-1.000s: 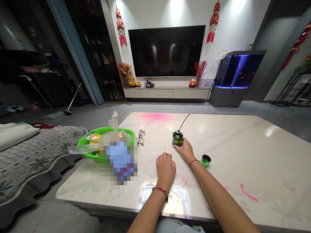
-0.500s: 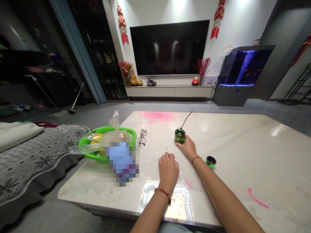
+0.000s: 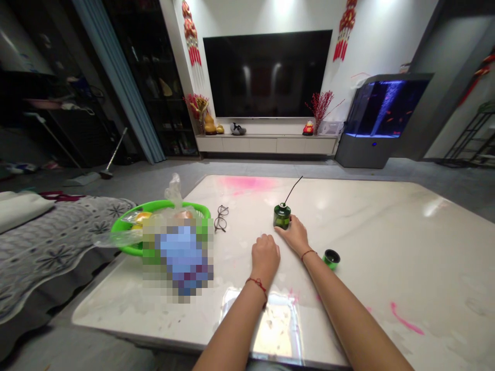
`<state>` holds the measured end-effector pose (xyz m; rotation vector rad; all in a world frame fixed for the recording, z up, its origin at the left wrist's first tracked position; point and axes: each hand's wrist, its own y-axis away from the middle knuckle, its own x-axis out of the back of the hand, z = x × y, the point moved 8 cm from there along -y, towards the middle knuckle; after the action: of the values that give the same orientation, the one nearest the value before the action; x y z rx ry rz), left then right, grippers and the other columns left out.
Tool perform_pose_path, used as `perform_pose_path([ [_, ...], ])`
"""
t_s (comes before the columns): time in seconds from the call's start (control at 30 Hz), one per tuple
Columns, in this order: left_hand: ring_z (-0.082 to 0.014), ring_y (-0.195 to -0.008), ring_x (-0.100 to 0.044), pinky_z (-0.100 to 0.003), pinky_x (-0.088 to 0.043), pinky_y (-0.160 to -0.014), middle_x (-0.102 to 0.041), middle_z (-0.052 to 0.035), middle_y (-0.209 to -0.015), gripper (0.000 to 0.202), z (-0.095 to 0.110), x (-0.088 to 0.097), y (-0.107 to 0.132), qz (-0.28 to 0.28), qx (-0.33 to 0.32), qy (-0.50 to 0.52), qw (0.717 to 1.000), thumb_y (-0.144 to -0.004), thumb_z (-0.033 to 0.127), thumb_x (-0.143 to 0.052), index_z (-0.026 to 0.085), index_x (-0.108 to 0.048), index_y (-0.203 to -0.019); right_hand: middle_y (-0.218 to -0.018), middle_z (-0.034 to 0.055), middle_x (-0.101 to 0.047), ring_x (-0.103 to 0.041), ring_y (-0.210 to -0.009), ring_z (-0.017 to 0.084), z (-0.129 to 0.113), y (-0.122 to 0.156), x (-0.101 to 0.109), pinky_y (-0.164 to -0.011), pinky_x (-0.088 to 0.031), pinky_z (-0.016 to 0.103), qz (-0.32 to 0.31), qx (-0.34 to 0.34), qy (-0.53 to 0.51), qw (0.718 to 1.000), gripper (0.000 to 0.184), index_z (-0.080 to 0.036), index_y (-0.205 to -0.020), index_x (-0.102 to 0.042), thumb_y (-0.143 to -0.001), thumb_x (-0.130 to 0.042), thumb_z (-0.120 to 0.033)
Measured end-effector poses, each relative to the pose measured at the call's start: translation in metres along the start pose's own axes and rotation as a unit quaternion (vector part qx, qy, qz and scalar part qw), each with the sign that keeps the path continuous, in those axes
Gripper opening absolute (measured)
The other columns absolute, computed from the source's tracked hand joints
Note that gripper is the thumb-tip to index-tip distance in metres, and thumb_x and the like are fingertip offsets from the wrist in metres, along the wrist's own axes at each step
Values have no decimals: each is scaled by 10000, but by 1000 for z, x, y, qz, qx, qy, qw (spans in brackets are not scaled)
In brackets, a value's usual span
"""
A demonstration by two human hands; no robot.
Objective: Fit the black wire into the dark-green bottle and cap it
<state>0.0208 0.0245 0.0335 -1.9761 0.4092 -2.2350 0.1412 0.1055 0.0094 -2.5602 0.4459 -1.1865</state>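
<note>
My right hand (image 3: 296, 236) is closed round the side of a green glass bottle (image 3: 282, 218), which stands upright on the pale marble-look table (image 3: 371, 221). A thin black stick (image 3: 294, 188) leans out of the bottle's narrow light-coloured neck. Nearer to me, my left hand (image 3: 265, 256) rests low over the table with its fingers curled together. Something thin and pale shows faintly at its fingertips, too small to name. Behind my right wrist lies a green cap-like piece (image 3: 331, 259) with a dark hollow inside.
On the left stands a green plastic basket (image 3: 119, 247) holding bagged items, with a blurred blue object (image 3: 183, 257) at its front. Folded eyeglasses (image 3: 221, 218) lie between basket and bottle. Pink smears (image 3: 406, 320) mark the tabletop. A patterned sofa cover (image 3: 58, 247) is at far left.
The view has shifted slightly, moving the scene a little to the left. My left hand has come slightly closer to the bottle, and less of the thin thing shows. My right hand keeps its hold.
</note>
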Motion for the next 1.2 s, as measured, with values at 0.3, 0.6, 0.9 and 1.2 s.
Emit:
perform_pose_path([
  [0.3,-237,-800,-597,-362,-353,-753,-626,-108,-817,235,-9,-2,-14,-26,61,-21,998,-829,237,-390,134,-527,-988,-995,79,-617,-574,-899,238,-1,-3,0,-751,-398,317,-2,-10,12,1000,505,-187,-1035,-514,-643,-642,-479],
  [0.6,-221,-785,-607,-352,-331,-798,-651,-80,-752,193,-14,1,-12,8,63,-1,998,-809,188,-393,138,-544,-918,-983,84,-615,-573,-901,236,-1,-5,-1,-751,-400,315,-5,-5,13,1000,520,-174,-1047,-519,-642,-647,-473],
  [0.9,-201,-778,-613,-344,-324,-815,-671,-77,-791,178,-18,2,-11,21,74,25,997,-818,182,-397,143,-547,-907,-1008,98,-604,-568,-939,256,-1,-10,-3,-775,-404,330,-13,-21,45,999,556,-176,-1095,-528,-657,-648,-497],
  [1.2,-196,-755,-610,-346,-323,-820,-665,-66,-771,177,-18,1,-10,34,64,34,997,-824,167,-384,148,-550,-885,-991,122,-580,-561,-944,269,-4,-16,-7,-780,-393,356,-22,-47,106,993,513,-173,-1005,-589,-652,-640,-543],
])
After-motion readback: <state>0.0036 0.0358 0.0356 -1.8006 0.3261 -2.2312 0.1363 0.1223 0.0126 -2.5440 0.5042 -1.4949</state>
